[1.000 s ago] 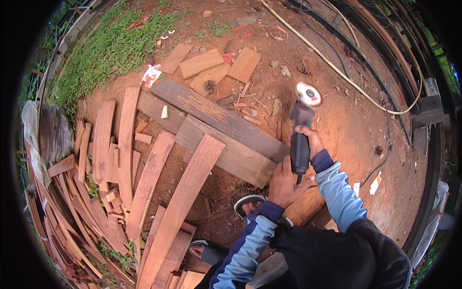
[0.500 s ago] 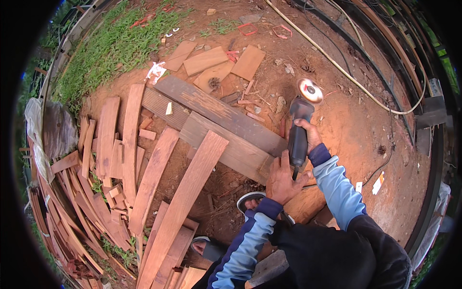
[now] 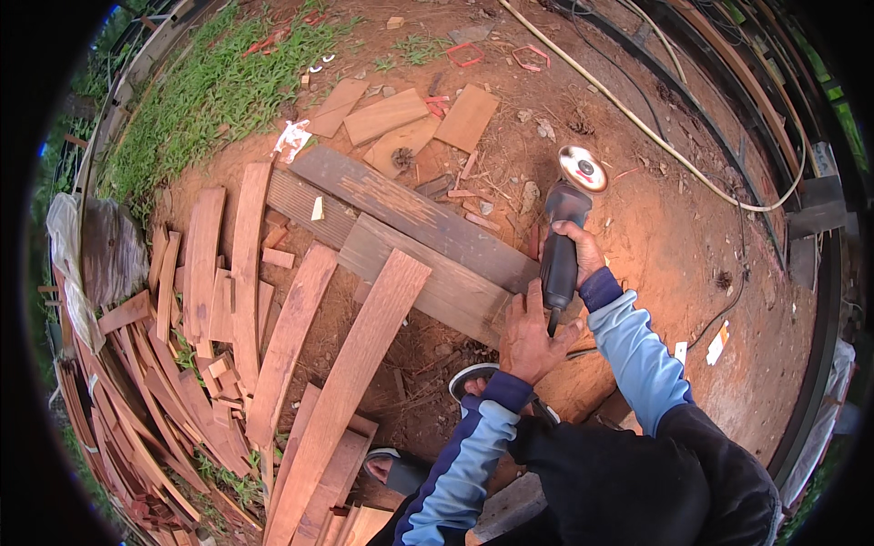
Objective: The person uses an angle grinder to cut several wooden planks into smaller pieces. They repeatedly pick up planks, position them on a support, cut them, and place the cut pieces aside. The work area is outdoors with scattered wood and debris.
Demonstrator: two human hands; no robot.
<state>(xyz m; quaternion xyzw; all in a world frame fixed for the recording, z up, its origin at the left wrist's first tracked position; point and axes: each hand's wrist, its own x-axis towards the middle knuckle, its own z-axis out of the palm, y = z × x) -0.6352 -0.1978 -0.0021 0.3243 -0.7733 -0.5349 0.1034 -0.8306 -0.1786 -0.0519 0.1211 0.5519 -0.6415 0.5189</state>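
My right hand (image 3: 580, 249) is wrapped round the dark body of an angle grinder (image 3: 559, 265). The grinder points away from me, and its round pale disc (image 3: 583, 169) with a reddish mark is at the far end, above the soil. At the near end my left hand (image 3: 533, 335) lies against the grinder's tail, fingers stretched out and thumb spread below the cord stub. Just left of the grinder, weathered dark boards (image 3: 414, 218) lie on the ground, their near ends close to my left fingers.
Reddish-brown planks (image 3: 350, 382) lie heaped on the left. Short wood pieces (image 3: 468, 118) rest beyond the boards, with grass (image 3: 209, 109) at the far left. A pale hose (image 3: 637, 125) curves across the right, and a dark cord (image 3: 734, 305) runs over the soil. My sandalled foot (image 3: 473, 382) is near the boards.
The grinder and both hands have shifted very slightly left in the picture, along with much of the scene. My right hand keeps its hold, and my left hand stays by the tail.
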